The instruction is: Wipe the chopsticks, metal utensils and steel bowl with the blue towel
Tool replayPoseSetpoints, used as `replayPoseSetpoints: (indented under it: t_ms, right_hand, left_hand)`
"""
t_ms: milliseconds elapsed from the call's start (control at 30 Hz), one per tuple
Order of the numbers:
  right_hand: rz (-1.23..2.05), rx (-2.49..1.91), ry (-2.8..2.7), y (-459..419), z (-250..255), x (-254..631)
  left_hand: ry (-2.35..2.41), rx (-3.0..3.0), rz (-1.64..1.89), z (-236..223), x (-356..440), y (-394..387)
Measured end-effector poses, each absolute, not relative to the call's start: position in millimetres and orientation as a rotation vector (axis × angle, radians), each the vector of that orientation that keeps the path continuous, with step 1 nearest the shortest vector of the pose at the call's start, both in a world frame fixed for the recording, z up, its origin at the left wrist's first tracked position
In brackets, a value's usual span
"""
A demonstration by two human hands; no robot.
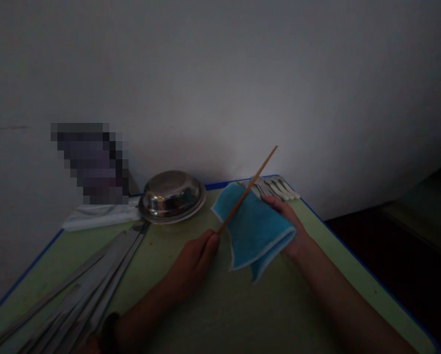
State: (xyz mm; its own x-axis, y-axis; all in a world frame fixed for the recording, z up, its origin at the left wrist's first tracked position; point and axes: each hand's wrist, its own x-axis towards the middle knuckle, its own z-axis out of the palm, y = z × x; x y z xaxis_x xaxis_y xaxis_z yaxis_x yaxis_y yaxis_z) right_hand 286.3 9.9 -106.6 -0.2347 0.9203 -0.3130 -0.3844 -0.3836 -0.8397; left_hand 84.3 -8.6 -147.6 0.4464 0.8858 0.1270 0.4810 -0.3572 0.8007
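My left hand point(202, 248) is closed around the lower end of a thin wooden chopstick point(262, 169), which slants up and to the right. Draped over my right hand point(294, 238) is a blue cloth point(259, 226) with a pale stitched edge. The chopstick crosses in front of the cloth's upper left part. Most of my right palm is hidden behind the cloth, with fingers curled at its far edge. Both hands are above the pale green table point(242, 314).
An upturned steel bowl point(172, 191) rests on stacked plates by the wall. Several spoons point(275, 188) with pale handles lie at the back right corner. Long thin grey strips point(95, 275) fan across the left side. A whitish flat packet point(102, 216) lies below a pixelated patch.
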Motion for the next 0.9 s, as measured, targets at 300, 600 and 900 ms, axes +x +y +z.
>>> replayPoseSetpoints:
  t_ms: [300, 600, 900]
  right_hand:
    - [1.722, -0.779, -0.954, 1.4, -127.0, 261.0]
    - [1.181, -1.088, -1.264, 2.3, -139.0, 248.0]
    - [1.196, -1.4, -0.972, 4.8, -143.4, 250.1]
  left_hand:
    - [1.15, 2.062, 0.617, -147.7, 84.0, -7.2]
    - [1.046, 2.089, 0.555, -144.2, 81.2, -7.7]
    - [0.935, 2.087, 0.596, -148.4, 73.7, -5.6]
